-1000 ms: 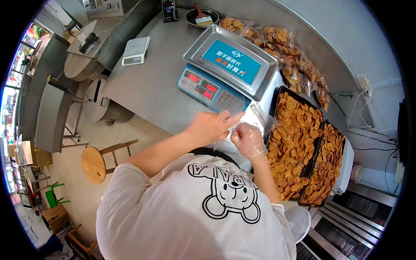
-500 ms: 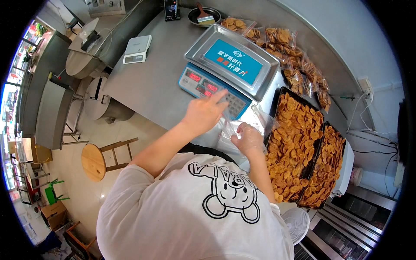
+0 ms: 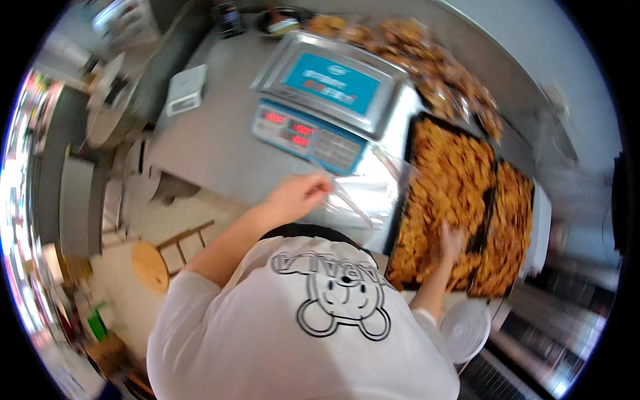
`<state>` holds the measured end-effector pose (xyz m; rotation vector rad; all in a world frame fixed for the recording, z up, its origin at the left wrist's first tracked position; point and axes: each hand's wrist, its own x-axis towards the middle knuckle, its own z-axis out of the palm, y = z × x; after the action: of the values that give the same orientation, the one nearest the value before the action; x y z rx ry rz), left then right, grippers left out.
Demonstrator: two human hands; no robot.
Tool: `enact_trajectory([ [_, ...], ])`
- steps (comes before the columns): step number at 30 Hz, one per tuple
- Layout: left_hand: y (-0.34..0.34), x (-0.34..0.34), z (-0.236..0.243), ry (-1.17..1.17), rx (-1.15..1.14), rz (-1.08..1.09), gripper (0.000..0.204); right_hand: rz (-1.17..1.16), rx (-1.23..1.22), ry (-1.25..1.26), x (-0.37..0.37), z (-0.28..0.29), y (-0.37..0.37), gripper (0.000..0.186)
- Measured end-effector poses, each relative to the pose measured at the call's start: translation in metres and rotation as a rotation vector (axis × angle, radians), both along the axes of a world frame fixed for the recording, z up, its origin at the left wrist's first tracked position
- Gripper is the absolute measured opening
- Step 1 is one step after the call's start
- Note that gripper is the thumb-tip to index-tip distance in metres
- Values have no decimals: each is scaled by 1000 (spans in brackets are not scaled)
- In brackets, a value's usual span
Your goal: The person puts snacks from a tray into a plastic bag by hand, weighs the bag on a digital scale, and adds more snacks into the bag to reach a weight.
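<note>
Gripping a clear plastic bag (image 3: 357, 199) in the closed left hand (image 3: 298, 198), just by the near side of the blue scale (image 3: 313, 138)! And down at the brown slices (image 3: 447, 173), heaped thick in the black tray (image 3: 411, 139) right of the scale, with the right hand (image 3: 451, 244): too blurred to tell whether open or closed.

left hand (image 3: 299, 197) is curled up near frame center, left forearm (image 3: 232, 240) slanting up rightward; right hand (image 3: 451, 243) is kinda blurry, right of center
</note>
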<state>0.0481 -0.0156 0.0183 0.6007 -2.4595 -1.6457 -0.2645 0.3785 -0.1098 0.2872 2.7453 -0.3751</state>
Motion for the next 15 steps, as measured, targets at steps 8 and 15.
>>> enact_trajectory([
  [8, 9, -9, -6, -165, -487, -217, 36, 57, 86, -82, 6, -5, -75, 124],
  [15, 21, -15, -9, -171, -613, -425, 41, -150, -124, 87, 15, -10, -90, 119],
])
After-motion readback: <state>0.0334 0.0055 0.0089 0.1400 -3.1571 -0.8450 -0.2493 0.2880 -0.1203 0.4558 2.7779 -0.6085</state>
